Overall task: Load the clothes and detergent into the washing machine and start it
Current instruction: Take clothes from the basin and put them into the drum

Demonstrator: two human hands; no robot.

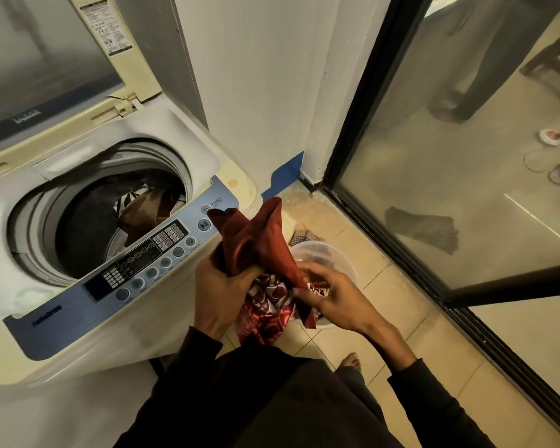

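Note:
The top-loading washing machine (188, 156) stands at the left with its lid (46, 59) raised. Brown and patterned clothes (146, 205) lie inside the drum. My left hand (219, 294) grips a dark red garment (256, 240) bunched upward in front of the control panel (149, 257). My right hand (332, 294) pinches a red and white patterned cloth (269, 302) that hangs below. Both hands are above a translucent plastic bucket (333, 250) on the floor, which holds more clothes. No detergent is in sight.
A white wall corner (272, 92) rises behind the machine. A black-framed glass door (450, 173) stands at the right, with a dark cloth (424, 227) and a cable (553, 163) on the floor beyond it. My bare foot (351, 362) rests on the tiled floor.

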